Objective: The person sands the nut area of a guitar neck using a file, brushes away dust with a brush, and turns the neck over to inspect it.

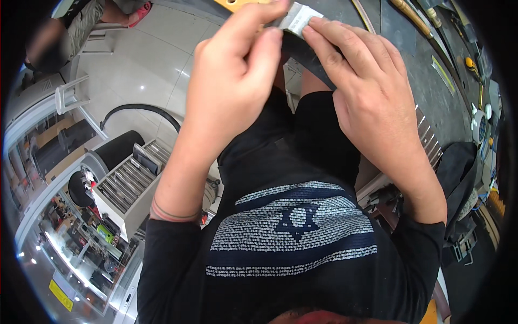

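Note:
A small silver-grey block (299,20) is between my hands at the top of the view, above my lap. My left hand (232,70) is closed, its thumb and index finger pinched against the block's left end. The fingers of my right hand (367,73) are bent, with their tips pressed on the block's right side. A dark flat strip (307,54) runs from beneath the block down under my right palm; I cannot tell whether it is joined to the block. Part of a yellow piece with holes (234,4) shows beyond my left fingers.
A grey workbench (396,32) at the right bears a long wooden-handled tool (413,19) and a yellow-handled tool (471,63). Metal bars lie in a drawer unit (127,189) at my left. A black hose (140,107) arches over the tiled floor; another person (81,27) is far left.

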The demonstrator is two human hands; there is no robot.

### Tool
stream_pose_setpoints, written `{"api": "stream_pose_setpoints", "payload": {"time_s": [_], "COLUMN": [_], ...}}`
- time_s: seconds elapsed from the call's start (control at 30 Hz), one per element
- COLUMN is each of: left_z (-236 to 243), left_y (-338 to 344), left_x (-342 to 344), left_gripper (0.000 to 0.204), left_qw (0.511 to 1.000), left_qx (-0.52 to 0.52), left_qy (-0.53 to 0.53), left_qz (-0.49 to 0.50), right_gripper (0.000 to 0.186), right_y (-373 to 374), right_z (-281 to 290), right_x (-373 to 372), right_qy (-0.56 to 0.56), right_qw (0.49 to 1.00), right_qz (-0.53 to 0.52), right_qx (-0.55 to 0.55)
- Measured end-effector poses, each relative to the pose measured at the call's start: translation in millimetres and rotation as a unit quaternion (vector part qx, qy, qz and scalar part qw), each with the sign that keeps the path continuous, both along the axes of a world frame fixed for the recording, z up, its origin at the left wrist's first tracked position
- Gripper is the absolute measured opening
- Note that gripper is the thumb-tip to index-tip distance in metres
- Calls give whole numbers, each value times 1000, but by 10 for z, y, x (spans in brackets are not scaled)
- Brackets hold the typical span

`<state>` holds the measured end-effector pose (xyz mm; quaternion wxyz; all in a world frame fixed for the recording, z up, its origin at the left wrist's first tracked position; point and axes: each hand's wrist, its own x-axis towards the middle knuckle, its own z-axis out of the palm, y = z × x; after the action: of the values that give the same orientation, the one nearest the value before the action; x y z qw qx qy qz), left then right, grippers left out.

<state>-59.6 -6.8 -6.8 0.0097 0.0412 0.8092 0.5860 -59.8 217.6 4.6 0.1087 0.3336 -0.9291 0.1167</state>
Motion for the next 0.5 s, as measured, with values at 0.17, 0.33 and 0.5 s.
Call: {"api": "stream_pose_setpoints", "payload": {"time_s": [0.17, 0.33, 0.5], "left_z": [-38, -41, 1], "left_y": [-147, -104, -137], "left_x": [56, 148, 333], "left_gripper": [37, 34, 41], "left_qw": [998, 995, 994], "left_qx": [-50, -82, -100], "left_qy": [32, 57, 5], "left_qz": [-16, -30, -53], "right_gripper": [80, 81, 81], "right_y": [7, -13, -45], "right_z": [-21, -1, 100], "right_x": [15, 15, 52], "right_qy": [-7, -14, -26], "right_qw": [1000, 1000, 999], "right_qz": [-2, -5, -24], "right_qx": [-6, -3, 23]}}
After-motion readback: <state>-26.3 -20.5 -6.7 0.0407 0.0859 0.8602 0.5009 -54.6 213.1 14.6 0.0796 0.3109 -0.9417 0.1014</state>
